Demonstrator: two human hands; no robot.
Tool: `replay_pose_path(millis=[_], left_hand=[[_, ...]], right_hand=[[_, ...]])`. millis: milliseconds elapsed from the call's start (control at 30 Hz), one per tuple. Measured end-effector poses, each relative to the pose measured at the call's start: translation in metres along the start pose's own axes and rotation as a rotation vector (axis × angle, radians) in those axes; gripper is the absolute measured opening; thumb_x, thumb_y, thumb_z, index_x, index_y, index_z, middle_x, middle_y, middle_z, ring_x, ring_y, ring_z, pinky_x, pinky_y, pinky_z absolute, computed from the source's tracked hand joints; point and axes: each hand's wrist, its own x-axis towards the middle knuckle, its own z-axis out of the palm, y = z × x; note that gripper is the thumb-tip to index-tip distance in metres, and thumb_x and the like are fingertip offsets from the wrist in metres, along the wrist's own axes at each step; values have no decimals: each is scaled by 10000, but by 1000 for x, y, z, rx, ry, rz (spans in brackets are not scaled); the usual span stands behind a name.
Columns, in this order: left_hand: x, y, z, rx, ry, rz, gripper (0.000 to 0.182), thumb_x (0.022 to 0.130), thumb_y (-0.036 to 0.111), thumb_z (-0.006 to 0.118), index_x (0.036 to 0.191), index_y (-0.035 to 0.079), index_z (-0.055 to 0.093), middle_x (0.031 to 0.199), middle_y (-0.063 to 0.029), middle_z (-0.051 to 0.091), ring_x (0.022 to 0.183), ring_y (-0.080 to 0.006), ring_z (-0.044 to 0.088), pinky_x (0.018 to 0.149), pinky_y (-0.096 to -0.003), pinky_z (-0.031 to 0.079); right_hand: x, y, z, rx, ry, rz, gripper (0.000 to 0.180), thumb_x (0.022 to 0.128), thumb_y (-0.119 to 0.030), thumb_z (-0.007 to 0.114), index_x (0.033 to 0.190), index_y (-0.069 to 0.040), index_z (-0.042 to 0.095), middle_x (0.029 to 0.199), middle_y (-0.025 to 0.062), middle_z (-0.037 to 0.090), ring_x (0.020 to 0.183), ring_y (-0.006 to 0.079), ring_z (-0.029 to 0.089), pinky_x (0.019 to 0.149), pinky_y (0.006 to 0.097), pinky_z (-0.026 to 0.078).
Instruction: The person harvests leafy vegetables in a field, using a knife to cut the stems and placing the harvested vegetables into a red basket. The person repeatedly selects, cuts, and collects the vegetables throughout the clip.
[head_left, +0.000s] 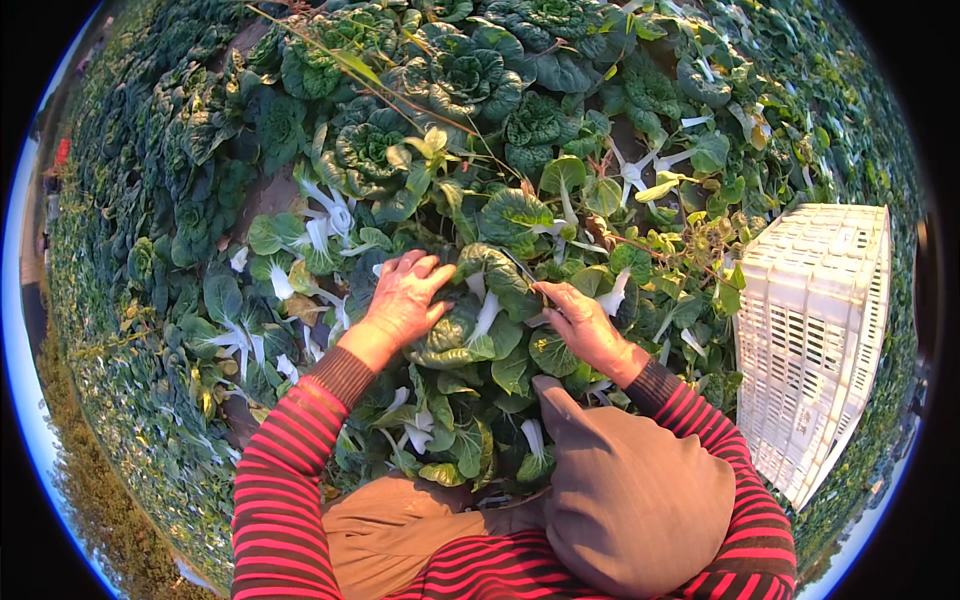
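Note:
My left hand (401, 300) lies over the leaves with its fingers spread and nothing plainly held. Whether its fingertips press on the foliage, I cannot tell. On the other side, my right hand (581, 319) grips a knife, its handle mostly hidden in the fist. The thin knife blade (517, 264) points up and left along a dark green leafy head (491, 274), which sits between my two hands. Below that head lie loose leaves with a thick white leaf stalk (486, 316).
A white slatted plastic crate (810, 330) stands tilted at the right. Uncut rosettes of leafy greens (457, 75) grow ahead. Cut white stalk bases (330, 217) and loose leaves litter the ground at left. A dry weed stem (652, 251) crosses the right side. My brown-covered knee (637, 487) is close below.

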Motion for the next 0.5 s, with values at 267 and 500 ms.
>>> replay_pose_path(millis=[267, 500], left_hand=[[-9, 21, -48, -29, -138, 168, 219, 768, 147, 713, 966, 59, 677, 995, -109, 677, 927, -268, 643, 780, -383, 480], [208, 50, -40, 40, 326, 103, 552, 762, 281, 758, 1226, 39, 581, 1211, -99, 592, 1144, -279, 534, 935, -394, 444]], right_hand=[[80, 10, -67, 503, 428, 279, 321, 1001, -77, 473, 1322, -62, 481, 894, 22, 610, 532, 8, 418, 460, 179, 368], [65, 44, -46, 568, 45, 658, 242, 974, -182, 517, 1162, -32, 543, 705, 32, 585, 520, 95, 519, 458, 257, 422]])
